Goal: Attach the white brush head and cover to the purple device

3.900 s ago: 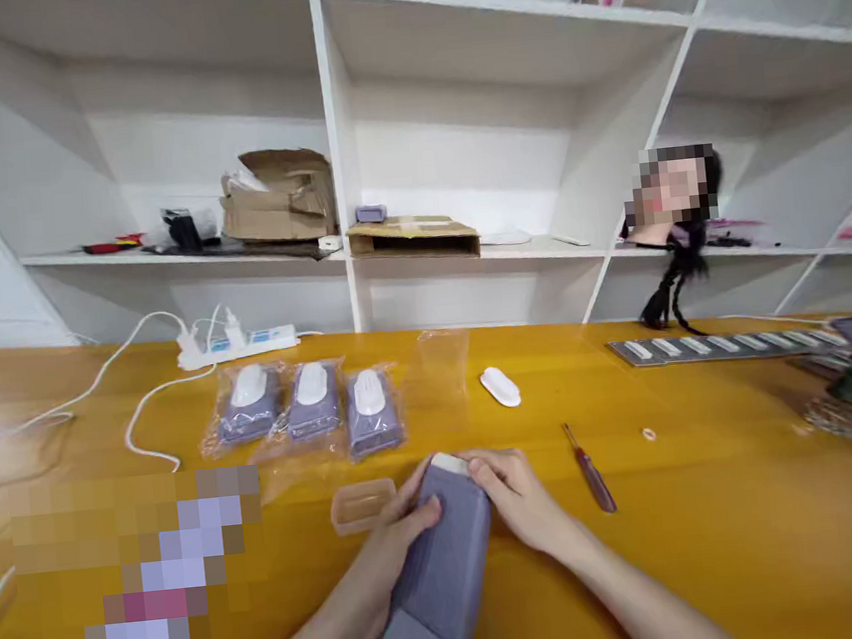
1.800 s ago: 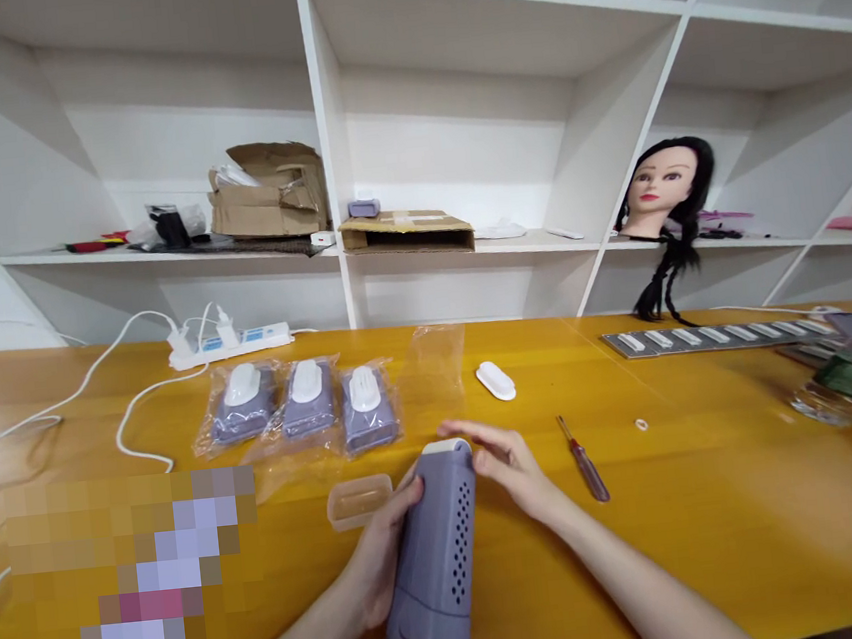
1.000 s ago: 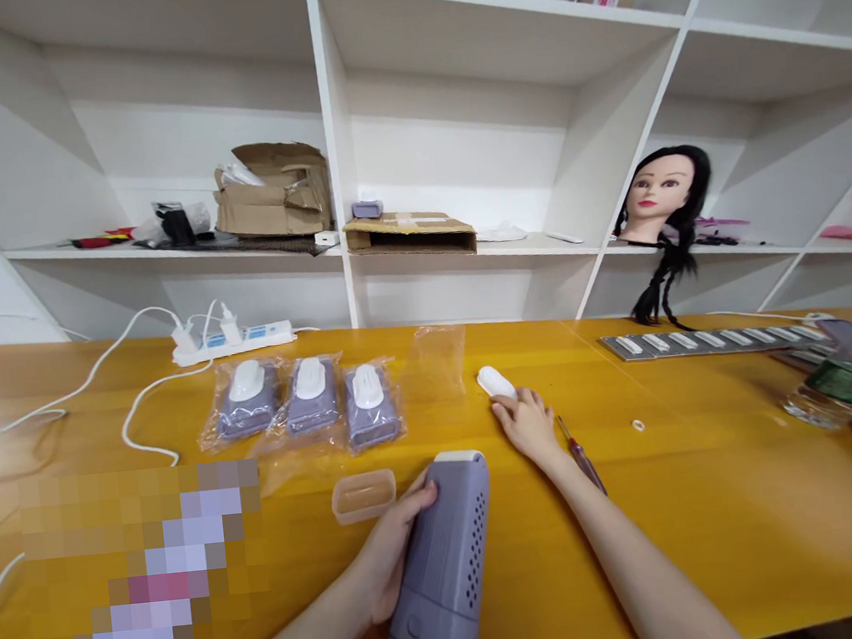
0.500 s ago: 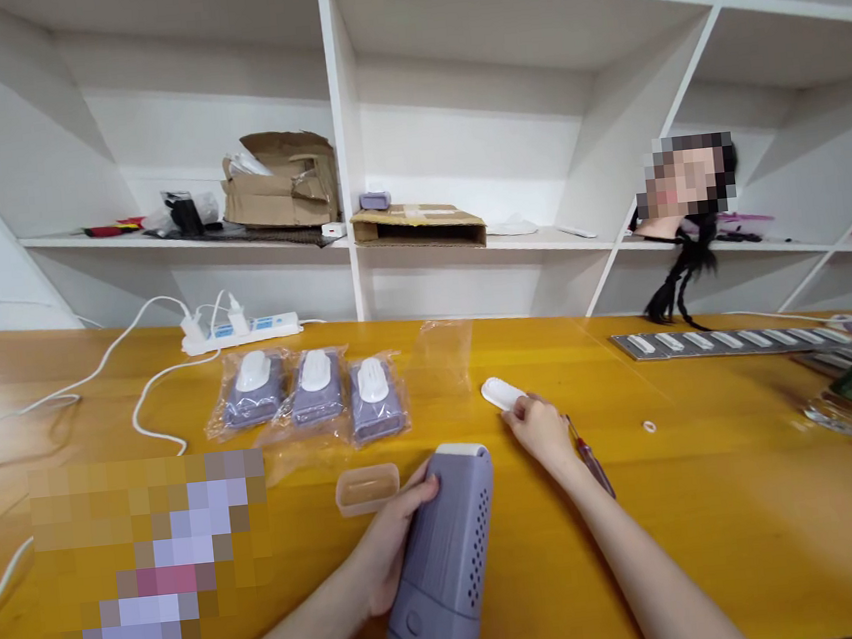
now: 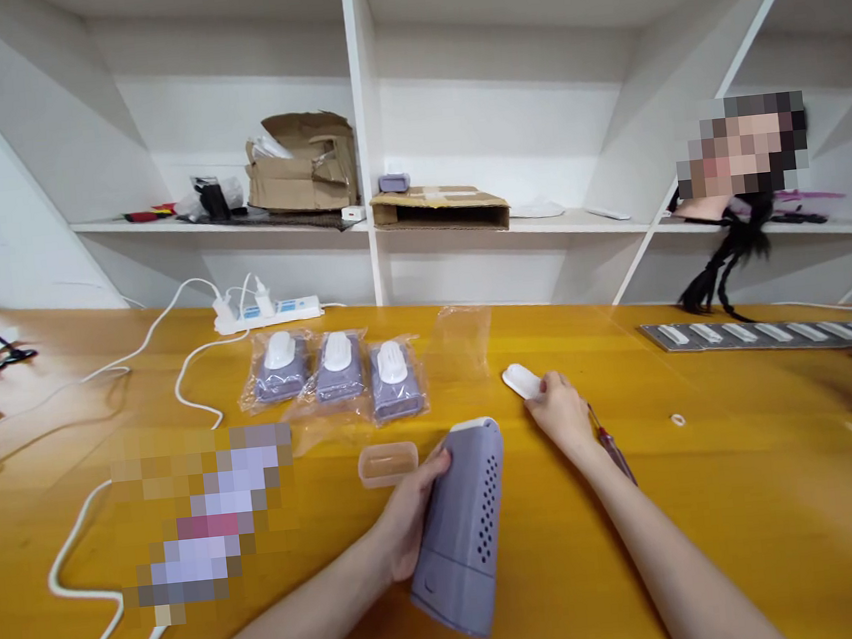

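Observation:
My left hand (image 5: 409, 522) is wrapped round the side of a purple plastic housing (image 5: 459, 542), which has a white top end and rows of small holes down one side. It is held tilted above the table. Farther to the right, the fingers of my right hand (image 5: 562, 415) are closed on the near end of a white oval plastic piece (image 5: 520, 380); my hand partly hides it. Beside my right wrist lies a screwdriver (image 5: 614, 454) with a dark red handle. A small clear plastic tray (image 5: 388, 465) sits just beyond my left hand.
Several bagged purple units, such as this wrapped one (image 5: 397, 393), stand in a row at the back. Left are a power strip (image 5: 282, 313), white cables and a blurred purple object (image 5: 215, 521). A metal strip with white pieces (image 5: 744, 334) and a small ring (image 5: 678, 420) lie right.
The view has turned to the left, so everything appears farther right. Both hands keep their holds, on the housing and on the white oval piece.

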Demonstrator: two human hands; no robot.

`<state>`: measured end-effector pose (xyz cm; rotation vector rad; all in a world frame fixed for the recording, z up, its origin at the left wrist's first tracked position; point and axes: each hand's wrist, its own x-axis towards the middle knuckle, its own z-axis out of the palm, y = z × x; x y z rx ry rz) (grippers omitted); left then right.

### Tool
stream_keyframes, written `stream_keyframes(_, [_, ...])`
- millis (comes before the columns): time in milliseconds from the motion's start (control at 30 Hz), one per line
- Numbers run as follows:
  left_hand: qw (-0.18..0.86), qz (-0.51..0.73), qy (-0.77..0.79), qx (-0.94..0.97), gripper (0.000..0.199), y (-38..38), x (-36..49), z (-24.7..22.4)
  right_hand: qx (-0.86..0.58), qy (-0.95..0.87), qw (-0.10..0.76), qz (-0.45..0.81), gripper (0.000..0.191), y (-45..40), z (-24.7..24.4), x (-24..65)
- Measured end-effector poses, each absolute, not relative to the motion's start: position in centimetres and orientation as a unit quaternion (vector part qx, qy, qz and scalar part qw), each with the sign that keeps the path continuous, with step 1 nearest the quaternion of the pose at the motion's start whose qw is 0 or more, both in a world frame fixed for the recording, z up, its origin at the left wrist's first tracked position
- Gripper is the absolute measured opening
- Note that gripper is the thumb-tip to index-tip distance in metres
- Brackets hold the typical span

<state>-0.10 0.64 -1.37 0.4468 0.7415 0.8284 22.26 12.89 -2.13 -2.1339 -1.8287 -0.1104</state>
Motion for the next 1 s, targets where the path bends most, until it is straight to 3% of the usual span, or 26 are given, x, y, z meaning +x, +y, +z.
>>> stream_keyframes(167, [0.863, 0.408, 0.221, 0.198, 0.038, 1.2, 0.0, -2.1, -0.751, -0.64, 0.158, -0.022, 0.038, 12.6, -1.9, 21.9])
stream_keyframes(400, [0.864, 0.434, 0.144, 0.211, 0.039, 1.7, -1.0, -2.6, -0.723, -0.665, 0.186, 0.006, 0.045, 11.2, 0.1, 21.7])
stream_keyframes(500, [0.873, 0.424, 0.113, 0.213, 0.047, 2.5, -1.9, -3.2, -0.705, -0.668, 0.236, 0.027, 0.053, 10.4, 1.0, 21.3])
stream_keyframes(633, [0.868, 0.441, 0.098, 0.206, 0.055, 2.8, -2.3, -2.5, -0.662, -0.628, 0.389, 0.124, 0.042, 9.2, 2.2, 20.4])
stream_keyframes(767, [0.801, 0.558, 0.132, 0.171, 0.064, 1.8, -1.8, -0.4, -0.49, -0.594, 0.548, 0.328, 0.035, 6.3, 3.0, 18.2])
stream_keyframes(900, [0.711, 0.628, 0.284, 0.142, 0.042, 0.9, -1.1, 0.4, -0.436, -0.619, 0.528, 0.385, 0.029, 2.2, 2.5, 14.9])
stream_keyframes(1000, [0.668, 0.651, 0.34, 0.122, 0.03, 0.6, -0.6, 0.2, -0.416, -0.666, 0.49, 0.377, 0.038, 0.4, 2.0, 13.4])
